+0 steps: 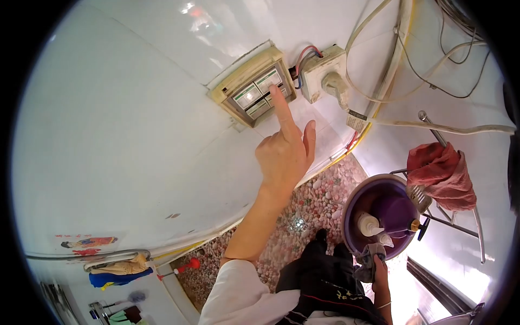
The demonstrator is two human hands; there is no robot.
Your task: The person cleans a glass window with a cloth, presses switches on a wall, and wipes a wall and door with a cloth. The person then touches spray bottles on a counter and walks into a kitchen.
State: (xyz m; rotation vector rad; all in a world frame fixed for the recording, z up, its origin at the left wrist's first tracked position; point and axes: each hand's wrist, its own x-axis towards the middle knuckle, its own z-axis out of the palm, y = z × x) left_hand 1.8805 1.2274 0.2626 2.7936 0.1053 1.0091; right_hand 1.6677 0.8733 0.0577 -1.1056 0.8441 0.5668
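My left hand (283,146) reaches up to the wall with its index finger stretched out and thumb apart. The other fingers are curled, and nothing is in the hand. The fingertip is at, and seems to touch, a switch in the breaker box (222,92), a yellowed frame with white breakers inside. Low on the right, my right hand (381,269) grips a grey cloth (370,259), which hangs beside the purple basin (348,219). Most of the right hand's fingers are hidden by the cloth.
A socket box (319,67) with a plug (336,86) and loose cables sits right of the breakers. A red cloth (441,176) hangs on a metal rack (479,233). Pump bottles (368,223) stand in the basin. Pebble-patterned floor (319,200) lies below.
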